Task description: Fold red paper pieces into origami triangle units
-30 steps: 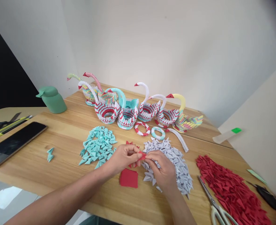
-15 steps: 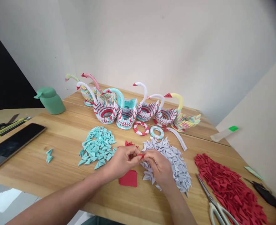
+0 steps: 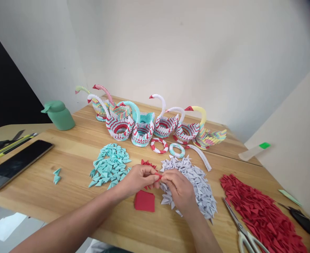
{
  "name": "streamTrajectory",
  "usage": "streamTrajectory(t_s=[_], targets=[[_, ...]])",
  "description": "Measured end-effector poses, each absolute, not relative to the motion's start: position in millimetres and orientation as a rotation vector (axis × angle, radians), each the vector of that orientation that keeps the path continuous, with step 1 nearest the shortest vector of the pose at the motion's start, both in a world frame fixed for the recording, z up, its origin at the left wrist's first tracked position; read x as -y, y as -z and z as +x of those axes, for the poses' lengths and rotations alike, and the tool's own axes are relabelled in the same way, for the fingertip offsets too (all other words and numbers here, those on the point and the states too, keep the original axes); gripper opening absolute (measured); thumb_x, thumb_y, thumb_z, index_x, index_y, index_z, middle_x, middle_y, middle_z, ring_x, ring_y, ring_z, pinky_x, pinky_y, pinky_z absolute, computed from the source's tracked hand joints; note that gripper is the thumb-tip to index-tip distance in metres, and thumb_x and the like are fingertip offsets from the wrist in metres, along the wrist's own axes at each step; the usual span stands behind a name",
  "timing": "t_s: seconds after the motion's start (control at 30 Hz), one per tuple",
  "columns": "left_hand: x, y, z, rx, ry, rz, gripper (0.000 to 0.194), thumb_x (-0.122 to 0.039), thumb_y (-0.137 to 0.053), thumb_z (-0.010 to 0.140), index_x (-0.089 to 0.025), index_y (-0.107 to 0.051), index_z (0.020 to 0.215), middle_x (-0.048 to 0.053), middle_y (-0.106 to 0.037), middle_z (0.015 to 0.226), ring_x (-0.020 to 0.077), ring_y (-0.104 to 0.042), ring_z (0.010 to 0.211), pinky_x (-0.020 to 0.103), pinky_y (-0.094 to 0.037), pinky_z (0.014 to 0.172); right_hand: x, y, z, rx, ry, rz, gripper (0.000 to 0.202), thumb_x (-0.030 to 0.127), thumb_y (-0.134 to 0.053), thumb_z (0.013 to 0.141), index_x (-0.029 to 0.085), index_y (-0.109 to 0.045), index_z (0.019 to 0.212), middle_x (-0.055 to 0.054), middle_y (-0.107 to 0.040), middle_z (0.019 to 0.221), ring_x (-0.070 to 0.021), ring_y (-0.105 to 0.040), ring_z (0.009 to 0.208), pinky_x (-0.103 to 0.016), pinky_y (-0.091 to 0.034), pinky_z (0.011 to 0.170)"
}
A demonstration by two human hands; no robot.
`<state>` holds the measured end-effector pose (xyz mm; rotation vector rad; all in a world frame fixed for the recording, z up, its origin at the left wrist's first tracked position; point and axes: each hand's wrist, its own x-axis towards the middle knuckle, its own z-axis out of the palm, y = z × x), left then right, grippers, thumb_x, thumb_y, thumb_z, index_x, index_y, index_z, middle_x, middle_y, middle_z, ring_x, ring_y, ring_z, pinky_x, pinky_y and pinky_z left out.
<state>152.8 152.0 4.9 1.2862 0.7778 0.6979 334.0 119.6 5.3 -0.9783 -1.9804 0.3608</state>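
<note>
A small piece of red paper (image 3: 158, 176) is pinched between my two hands above the table's middle. My left hand (image 3: 140, 178) grips it from the left, with thumb and index finger closed. From the right, my right hand (image 3: 178, 188) holds its other end; the fingers cover much of it. Below them lies a stack of red paper (image 3: 144, 201). A small heap of red folded pieces (image 3: 148, 163) is partly hidden behind my left hand. Turquoise folded triangles (image 3: 110, 163) lie to the left, and pale grey-lilac ones (image 3: 198, 184) spread beneath and beyond my right hand.
Several folded-paper swans (image 3: 143, 130) stand at the back, with a red-and-white ring (image 3: 159, 151) before them. Scissors (image 3: 240, 225) lie beside a large red heap (image 3: 262, 211) at right. A phone (image 3: 18, 163) and green container (image 3: 58, 115) are at left.
Both hands stay together on the red paper, with the fingers slightly shifted. The view has moved a little, and more of the red heap behind the hands shows.
</note>
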Motion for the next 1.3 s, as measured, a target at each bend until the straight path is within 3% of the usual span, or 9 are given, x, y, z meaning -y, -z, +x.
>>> streamTrajectory(t_s=[0.27, 0.43, 0.93, 1.07, 1.17, 1.3], targets=[[-147.7, -10.0, 151.4, -0.932, -0.897, 1.916, 0.012, -0.013, -0.053, 0.077, -0.014, -0.062, 0.068, 0.002, -0.065, 0.064, 0.0129, -0.056, 0.061, 0.022, -0.039, 0.06, -119.0, -4.5, 333.5, 2.002, -0.361, -1.004, 0.017, 0.008, -0.05, 0.091, 0.022, -0.059, 0.088, -0.003, -0.062, 0.086, -0.0167, -0.06, 0.081, -0.027, -0.046, 0.073], [-147.2, -6.9, 152.5, -0.902, -1.077, 2.26, 0.012, -0.014, -0.055, 0.082, -0.016, -0.065, 0.075, 0.004, -0.068, 0.073, 0.0151, -0.058, 0.068, 0.025, -0.04, 0.068, -120.0, -6.4, 332.5, 1.972, -0.38, -1.03, 0.018, 0.008, -0.047, 0.091, 0.022, -0.058, 0.086, -0.003, -0.063, 0.089, -0.017, -0.06, 0.084, -0.027, -0.046, 0.075], [-145.5, -9.5, 152.6, -0.965, -0.907, 1.903, 0.018, -0.016, -0.052, 0.083, -0.014, -0.065, 0.071, 0.001, -0.064, 0.066, 0.0121, -0.056, 0.064, 0.02, -0.039, 0.062, -119.8, -7.0, 329.2, 1.897, -0.446, -1.119, 0.017, 0.01, -0.048, 0.09, 0.022, -0.056, 0.081, -0.001, -0.063, 0.086, -0.0147, -0.06, 0.082, -0.025, -0.044, 0.074], [-144.7, -8.3, 153.5, -0.943, -0.931, 1.863, 0.016, -0.018, -0.053, 0.082, -0.014, -0.068, 0.079, 0.002, -0.066, 0.071, 0.0125, -0.057, 0.066, 0.021, -0.04, 0.063, -119.4, -6.3, 330.4, 1.874, -0.418, -1.137, 0.015, 0.01, -0.051, 0.089, 0.022, -0.059, 0.083, -0.001, -0.065, 0.088, -0.0149, -0.063, 0.083, -0.025, -0.046, 0.074], [-145.2, -8.7, 155.2, -0.926, -0.895, 1.685, 0.015, -0.023, -0.058, 0.079, -0.014, -0.069, 0.083, 0.001, -0.064, 0.067, 0.0109, -0.053, 0.059, 0.02, -0.04, 0.057, -119.1, -6.7, 330.9, 1.878, -0.382, -1.121, 0.015, 0.01, -0.053, 0.087, 0.022, -0.06, 0.083, -0.002, -0.066, 0.087, -0.0152, -0.064, 0.081, -0.025, -0.048, 0.072], [-148.5, -8.1, 157.4, -0.884, -0.852, 1.408, 0.023, -0.034, -0.063, 0.077, -0.011, -0.066, 0.075, 0.002, -0.066, 0.065, 0.0108, -0.055, 0.057, 0.021, -0.044, 0.057, -118.9, -8.4, 330.3, 1.903, -0.344, -1.095, 0.017, 0.01, -0.051, 0.088, 0.023, -0.062, 0.082, -0.003, -0.068, 0.086, -0.0166, -0.065, 0.079, -0.027, -0.05, 0.07]])
